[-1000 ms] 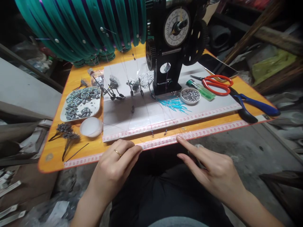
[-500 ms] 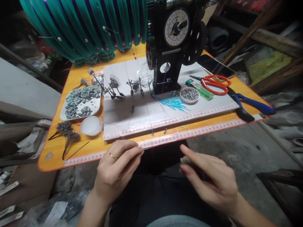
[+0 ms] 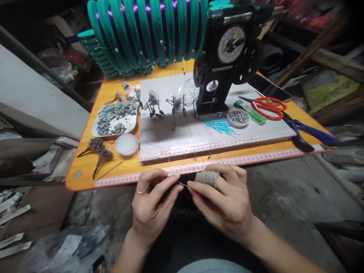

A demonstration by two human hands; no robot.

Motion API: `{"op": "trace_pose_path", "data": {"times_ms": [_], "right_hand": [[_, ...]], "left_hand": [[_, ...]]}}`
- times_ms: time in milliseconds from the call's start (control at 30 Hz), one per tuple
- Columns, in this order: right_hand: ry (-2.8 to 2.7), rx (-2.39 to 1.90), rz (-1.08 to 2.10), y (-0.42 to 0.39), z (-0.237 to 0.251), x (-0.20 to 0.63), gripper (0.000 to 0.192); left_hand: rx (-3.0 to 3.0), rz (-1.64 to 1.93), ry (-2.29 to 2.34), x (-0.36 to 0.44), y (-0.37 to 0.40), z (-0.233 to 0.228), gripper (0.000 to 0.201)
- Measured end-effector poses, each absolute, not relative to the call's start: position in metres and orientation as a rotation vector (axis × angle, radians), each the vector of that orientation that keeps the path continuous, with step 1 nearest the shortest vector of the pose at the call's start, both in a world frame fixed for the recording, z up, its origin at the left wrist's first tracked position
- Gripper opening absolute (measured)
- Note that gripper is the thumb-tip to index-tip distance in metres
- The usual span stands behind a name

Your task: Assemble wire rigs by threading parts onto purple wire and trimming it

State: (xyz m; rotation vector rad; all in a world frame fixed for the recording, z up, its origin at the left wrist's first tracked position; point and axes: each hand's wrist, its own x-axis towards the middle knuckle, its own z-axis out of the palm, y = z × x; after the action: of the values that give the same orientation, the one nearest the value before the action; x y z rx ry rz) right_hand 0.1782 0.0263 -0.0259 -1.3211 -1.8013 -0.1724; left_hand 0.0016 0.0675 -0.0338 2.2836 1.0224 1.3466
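1. A short blue tube is pinched between the fingertips of the left hand and the right hand.
2. A cloth wrap is worn on a right-hand finger.
3. Both hands are held just before the orange bench.
4. Red scissors are laid on it.

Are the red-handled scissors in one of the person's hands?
No, the red-handled scissors lie on the orange table, apart from the left hand and right hand.

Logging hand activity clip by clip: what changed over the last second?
The right hand left the table edge and came in to meet the left hand; both now pinch a thin blue piece between their fingertips. The camera view shifted. The table and its items lie as before.
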Motion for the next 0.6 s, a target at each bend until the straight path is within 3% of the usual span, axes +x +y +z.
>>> {"op": "trace_pose_path", "data": {"times_ms": [100, 233, 600], "right_hand": [[-1.779, -1.339, -0.116, 0.023, -0.028, 0.175, 0.009], [-1.805, -1.334, -0.060, 0.022, -0.030, 0.172, 0.006], [-1.918, -1.325, -0.037, 0.026, -0.024, 0.176, 0.007]], "left_hand": [[1.652, 1.421, 1.131, 0.011, 0.044, -0.048, 0.041], [0.986, 1.144, 1.049, 0.023, 0.030, -0.058, 0.030], [1.304, 1.193, 1.110, 0.017, 0.040, -0.055, 0.007]]}}
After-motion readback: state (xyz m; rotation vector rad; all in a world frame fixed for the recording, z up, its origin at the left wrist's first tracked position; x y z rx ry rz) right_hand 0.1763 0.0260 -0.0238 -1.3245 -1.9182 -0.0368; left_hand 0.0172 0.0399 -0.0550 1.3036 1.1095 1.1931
